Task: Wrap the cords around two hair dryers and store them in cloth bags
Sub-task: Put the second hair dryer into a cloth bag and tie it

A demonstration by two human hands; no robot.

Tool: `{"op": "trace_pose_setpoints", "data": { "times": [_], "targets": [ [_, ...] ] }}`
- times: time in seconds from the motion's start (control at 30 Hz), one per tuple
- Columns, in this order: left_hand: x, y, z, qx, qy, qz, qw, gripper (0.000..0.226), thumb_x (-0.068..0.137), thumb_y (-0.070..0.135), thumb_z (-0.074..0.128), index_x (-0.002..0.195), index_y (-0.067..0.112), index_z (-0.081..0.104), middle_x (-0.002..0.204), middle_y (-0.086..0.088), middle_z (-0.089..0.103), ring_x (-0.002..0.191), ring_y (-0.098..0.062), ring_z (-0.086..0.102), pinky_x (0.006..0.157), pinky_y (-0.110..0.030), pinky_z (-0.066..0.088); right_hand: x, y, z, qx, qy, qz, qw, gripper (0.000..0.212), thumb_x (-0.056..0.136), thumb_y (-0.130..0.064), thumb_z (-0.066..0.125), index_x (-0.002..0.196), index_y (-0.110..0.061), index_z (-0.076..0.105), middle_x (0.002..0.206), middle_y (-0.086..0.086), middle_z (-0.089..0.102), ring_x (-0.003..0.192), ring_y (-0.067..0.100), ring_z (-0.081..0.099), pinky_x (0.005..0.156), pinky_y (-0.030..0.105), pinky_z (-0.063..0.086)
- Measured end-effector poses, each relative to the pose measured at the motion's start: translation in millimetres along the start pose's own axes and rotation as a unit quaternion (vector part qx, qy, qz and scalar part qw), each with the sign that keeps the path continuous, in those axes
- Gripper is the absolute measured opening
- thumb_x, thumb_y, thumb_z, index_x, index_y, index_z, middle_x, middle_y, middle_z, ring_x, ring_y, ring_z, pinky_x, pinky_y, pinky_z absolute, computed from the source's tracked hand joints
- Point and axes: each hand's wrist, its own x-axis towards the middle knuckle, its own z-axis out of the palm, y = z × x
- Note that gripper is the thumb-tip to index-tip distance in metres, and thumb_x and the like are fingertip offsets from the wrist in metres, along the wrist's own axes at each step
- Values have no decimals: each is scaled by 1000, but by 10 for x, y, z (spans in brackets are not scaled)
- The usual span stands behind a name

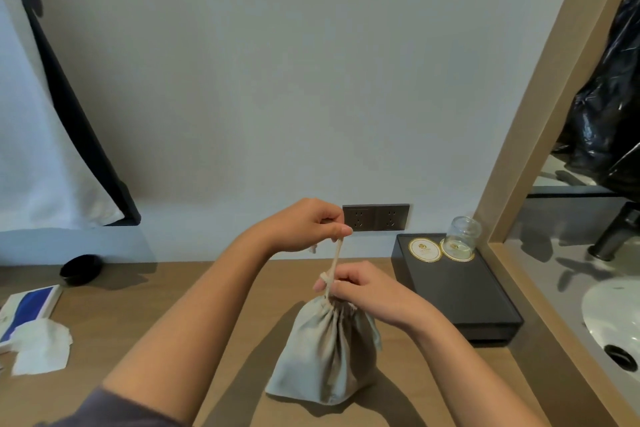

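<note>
— Where's the cloth bag [325, 354]?
— Mid-counter [121, 288], near the front edge, bulging. Left hand [304, 224] pinches the drawstring [336, 258] upward; right hand [363, 288], fingers clenched on its gathered neck.
— Progress?
— One bag nearly closed, I'd judge; second dryer unseen.

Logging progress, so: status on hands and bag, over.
Left hand pinches drawstring, taut above. Right hand grips gathered neck of cloth bag. Bag upright on wooden counter, nothing in the way.

Bag [325, 354] on counter [145, 315]; tray [460, 291] right.
</note>
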Motion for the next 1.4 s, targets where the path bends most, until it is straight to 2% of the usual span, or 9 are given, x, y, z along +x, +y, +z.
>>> {"op": "trace_pose_setpoints", "data": {
  "times": [0.17,0.3,0.37,0.63,0.77,0.93,1.1,1.27,1.4],
  "targets": [
    [139,-234,163,-10,16,-31,999,20,90,33,63,74,20,66,76,-7,62,72,-18,56,77,-48,53,-4,48,-20,39,35,-4,999,30,99,-24,51,85,-12,75,60,-13,52,63,5,45,67,23,36],
    [-57,-363,295,12,159,-9,987,2,86,28,68,87,29,68,93,9,65,88,-6,60,78,-20,45,-26,60,-48,56,44,8,997,31,101,-21,49,85,-13,74,60,-5,41,63,10,39,58,17,33],
    [-261,-409,385,-5,209,10,978,6,85,22,70,83,28,69,87,11,66,86,-7,61,77,-19,46,-19,68,-46,67,42,7,997,31,101,-22,50,83,-15,75,65,1,42,67,13,41,60,19,34],
    [-574,-439,562,26,149,91,984,9,85,23,68,92,26,74,80,12,68,74,-5,63,71,-22,48,34,63,-53,99,10,17,995,31,101,-20,50,91,-5,75,63,-1,40,60,7,37,55,14,32],
    [-566,-449,537,100,157,117,975,17,87,42,57,95,34,70,82,17,68,71,1,60,80,-22,43,49,32,-67,97,-6,22,995,31,101,-18,49,89,-5,74,62,-2,44,58,5,40,55,14,32],
    [-523,-420,522,165,150,148,963,15,88,41,55,91,34,68,75,21,60,66,-1,55,84,-27,40,27,39,-100,106,-10,34,994,32,101,-19,49,84,-9,74,59,-6,46,58,6,40,56,17,32],
    [-532,-404,597,81,199,140,967,8,83,35,65,80,28,70,73,20,63,69,2,60,81,-21,41,-14,80,-155,128,-12,20,992,29,100,-21,52,89,-14,77,68,-2,57,65,10,45,67,19,38],
    [-553,-481,776,-44,273,84,957,3,78,20,70,76,21,72,74,13,68,71,-6,64,69,-18,47,-31,175,-120,189,27,19,981,32,99,-16,54,75,-11,75,70,-2,66,66,10,51,82,24,44],
    [-574,-510,873,-104,309,74,943,10,78,26,65,79,20,72,77,14,68,73,-8,64,71,-17,48,-20,242,-96,244,63,20,967,32,99,-12,53,79,-14,78,74,7,68,78,18,59,80,26,50]
  ]
}}
